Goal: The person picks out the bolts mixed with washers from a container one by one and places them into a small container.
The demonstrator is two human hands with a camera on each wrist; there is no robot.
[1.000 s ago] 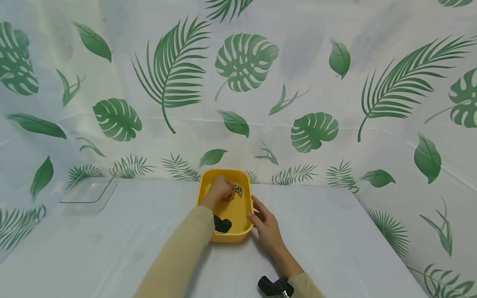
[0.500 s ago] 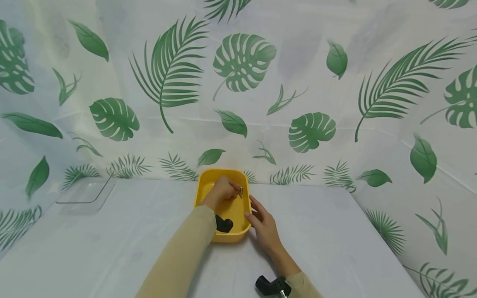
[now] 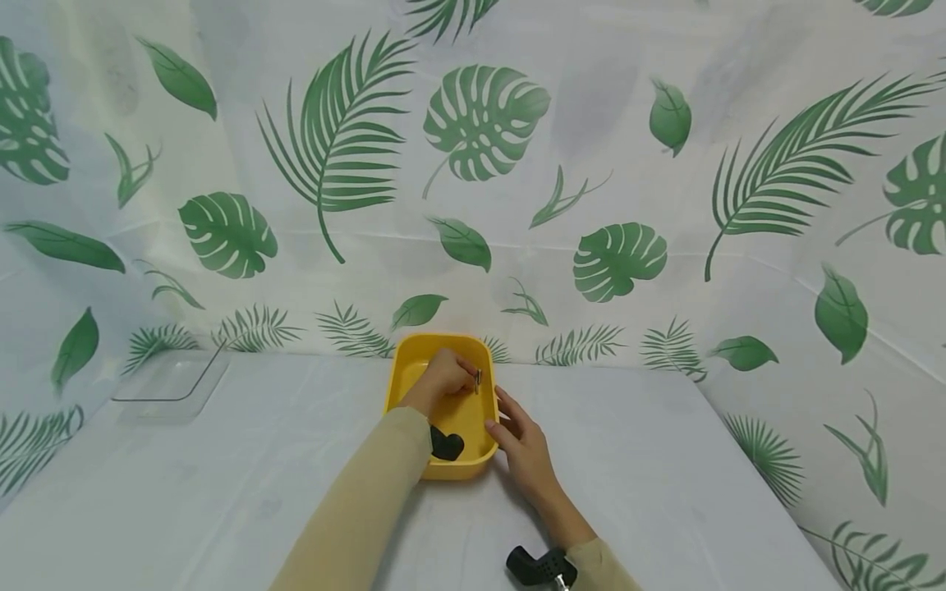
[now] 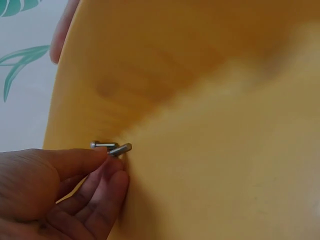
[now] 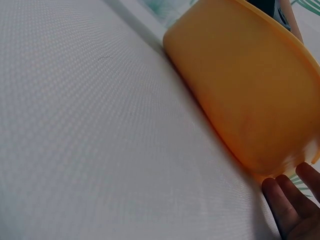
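Note:
A yellow plastic tub (image 3: 460, 471) stands near the back of the table. My left hand (image 3: 445, 374) reaches inside it, by the right wall. In the left wrist view, thumb and fingers pinch a small metal bolt (image 4: 121, 149), its end poking out past the fingertips. A second bolt (image 4: 104, 145) with a round head shows right behind it, over the thumb tip. My right hand (image 3: 527, 450) is outside the tub, fingers spread loosely along its right side. The right wrist view shows fingertips (image 5: 270, 186) right at the tub's lower edge.
A clear plastic container (image 3: 173, 386) sits at the back left of the white-covered table (image 3: 665, 492). Behind the table hangs a leaf-patterned cloth (image 3: 502, 271). A black wrist device (image 3: 447, 445) on the left wrist is inside the tub; another (image 3: 539, 566) is at the right wrist.
My left hand has moved right toward the tub's right wall. The metal pieces that lay spread beside it now show as a small upright cluster at the fingertips. The right hand stays in place.

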